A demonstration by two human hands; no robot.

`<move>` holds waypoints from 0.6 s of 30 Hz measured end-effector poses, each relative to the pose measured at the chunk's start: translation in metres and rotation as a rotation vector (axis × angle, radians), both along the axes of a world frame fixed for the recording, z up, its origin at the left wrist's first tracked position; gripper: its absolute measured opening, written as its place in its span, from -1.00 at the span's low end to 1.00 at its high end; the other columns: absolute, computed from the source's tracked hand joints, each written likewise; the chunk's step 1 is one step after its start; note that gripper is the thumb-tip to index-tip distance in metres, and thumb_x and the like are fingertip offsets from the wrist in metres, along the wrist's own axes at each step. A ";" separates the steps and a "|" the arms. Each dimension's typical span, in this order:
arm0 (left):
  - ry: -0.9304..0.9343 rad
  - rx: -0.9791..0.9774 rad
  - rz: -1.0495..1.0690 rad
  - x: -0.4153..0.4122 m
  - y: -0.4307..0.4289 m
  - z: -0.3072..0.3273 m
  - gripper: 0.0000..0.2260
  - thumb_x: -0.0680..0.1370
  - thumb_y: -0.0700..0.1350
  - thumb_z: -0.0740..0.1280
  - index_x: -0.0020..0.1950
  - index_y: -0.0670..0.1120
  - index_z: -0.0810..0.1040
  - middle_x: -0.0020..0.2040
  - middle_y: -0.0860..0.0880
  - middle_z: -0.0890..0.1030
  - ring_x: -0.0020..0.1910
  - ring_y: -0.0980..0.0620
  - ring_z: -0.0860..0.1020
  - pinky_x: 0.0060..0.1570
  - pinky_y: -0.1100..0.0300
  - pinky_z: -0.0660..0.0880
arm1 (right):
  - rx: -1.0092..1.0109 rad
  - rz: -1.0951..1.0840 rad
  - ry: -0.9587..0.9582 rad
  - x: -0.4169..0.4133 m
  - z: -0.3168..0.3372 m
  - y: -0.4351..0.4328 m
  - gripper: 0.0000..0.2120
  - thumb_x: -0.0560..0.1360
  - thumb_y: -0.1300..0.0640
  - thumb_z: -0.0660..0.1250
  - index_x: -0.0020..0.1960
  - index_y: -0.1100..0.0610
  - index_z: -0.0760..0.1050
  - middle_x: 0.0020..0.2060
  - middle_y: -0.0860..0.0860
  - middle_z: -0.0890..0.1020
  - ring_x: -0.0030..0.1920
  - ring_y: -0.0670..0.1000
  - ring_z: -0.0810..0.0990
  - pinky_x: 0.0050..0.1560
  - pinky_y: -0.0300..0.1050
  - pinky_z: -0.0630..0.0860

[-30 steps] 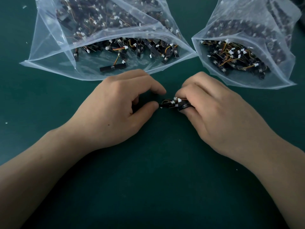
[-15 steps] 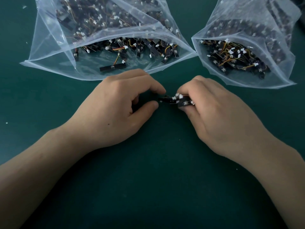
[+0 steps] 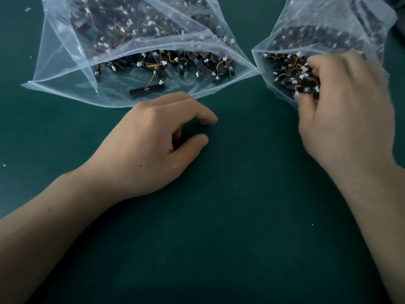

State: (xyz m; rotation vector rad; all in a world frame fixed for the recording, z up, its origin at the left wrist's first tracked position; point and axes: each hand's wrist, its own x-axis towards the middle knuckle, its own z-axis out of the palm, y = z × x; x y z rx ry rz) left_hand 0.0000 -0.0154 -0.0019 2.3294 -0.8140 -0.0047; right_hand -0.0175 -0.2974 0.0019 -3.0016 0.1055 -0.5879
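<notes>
My right hand (image 3: 346,119) is at the mouth of the right clear plastic bag (image 3: 328,23), blurred by motion. Its fingers curl round a small bundle of black modules (image 3: 306,86) with white connectors and orange-yellow wires, held just inside the bag's opening. My left hand (image 3: 149,150) rests on the green mat (image 3: 230,216) below the left clear bag (image 3: 63,62), fingers loosely curled with nothing between them. Both bags hold several more black wired modules.
One long black module (image 3: 145,90) lies apart near the left bag's front lip, just beyond my left knuckles. The two bags' open mouths nearly touch at the middle. A few white specks (image 3: 4,165) dot the mat.
My right hand has carried the bundle of modules away from my left hand, up and to the right into the right bag's mouth. My left hand stayed put.
</notes>
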 end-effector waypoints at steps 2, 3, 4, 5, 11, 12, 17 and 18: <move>-0.002 -0.002 0.001 0.000 0.000 0.000 -0.79 0.58 -0.14 0.45 0.21 0.00 0.66 -0.12 0.32 0.44 -0.23 0.07 0.49 -0.17 0.43 0.33 | -0.001 -0.001 -0.026 0.000 -0.001 0.001 -0.62 0.56 0.27 0.41 0.35 0.20 0.47 0.26 0.25 0.50 0.30 0.34 0.44 0.28 0.25 0.40; -0.001 -0.004 0.004 -0.001 0.000 0.000 -0.79 0.57 -0.11 0.43 0.21 0.01 0.66 -0.12 0.32 0.44 -0.22 0.07 0.49 -0.17 0.43 0.33 | 0.006 -0.001 -0.061 0.000 -0.001 0.001 -0.66 0.55 0.29 0.40 0.31 0.19 0.49 0.23 0.26 0.50 0.29 0.34 0.44 0.26 0.24 0.42; 0.000 -0.006 0.005 -0.001 -0.001 0.000 -0.78 0.57 -0.09 0.42 0.21 0.01 0.66 -0.12 0.32 0.45 -0.22 0.07 0.49 -0.17 0.42 0.33 | 0.015 -0.005 -0.096 -0.001 0.000 0.001 -0.73 0.55 0.29 0.38 0.24 0.17 0.52 0.19 0.25 0.50 0.25 0.33 0.45 0.20 0.21 0.44; 0.000 -0.008 0.006 -0.001 -0.001 0.000 -0.78 0.57 -0.09 0.42 0.21 0.01 0.66 -0.12 0.32 0.45 -0.22 0.08 0.49 -0.17 0.42 0.33 | 0.025 -0.011 -0.116 0.000 0.000 0.000 -0.79 0.56 0.29 0.36 0.18 0.15 0.54 0.13 0.21 0.52 0.21 0.31 0.48 0.10 0.17 0.46; -0.005 -0.015 0.000 0.000 0.000 -0.001 -0.80 0.58 -0.10 0.42 0.20 0.01 0.67 -0.11 0.30 0.46 -0.23 0.08 0.49 -0.18 0.41 0.32 | 0.103 -0.056 0.011 0.003 -0.004 -0.006 -0.70 0.62 0.30 0.25 0.21 0.11 0.68 0.13 0.13 0.56 -0.03 0.25 0.58 -0.13 0.17 0.59; -0.004 -0.016 0.000 0.000 0.000 -0.001 -0.80 0.58 -0.09 0.41 0.20 0.01 0.67 -0.09 0.29 0.47 -0.23 0.08 0.49 -0.17 0.41 0.32 | 0.114 -0.057 0.011 0.003 -0.004 -0.006 -0.70 0.62 0.30 0.24 0.24 0.13 0.68 0.16 0.14 0.55 0.00 0.24 0.58 -0.10 0.16 0.60; 0.008 -0.026 -0.010 0.000 0.001 -0.003 -0.81 0.58 -0.08 0.41 0.19 0.02 0.66 0.05 0.13 0.60 -0.23 0.08 0.49 -0.16 0.30 0.37 | 0.094 -0.066 0.020 0.001 -0.006 -0.001 -0.70 0.63 0.23 0.25 0.28 0.18 0.64 0.19 0.17 0.53 0.09 0.23 0.56 -0.04 -0.03 0.43; 0.010 -0.030 -0.010 0.000 0.001 -0.003 -0.81 0.58 -0.08 0.41 0.18 0.03 0.66 0.06 0.13 0.60 -0.24 0.08 0.49 -0.16 0.31 0.37 | 0.098 -0.061 0.020 0.001 -0.006 0.001 -0.72 0.63 0.18 0.26 0.27 0.18 0.63 0.16 0.17 0.54 0.04 0.20 0.55 -0.05 -0.03 0.43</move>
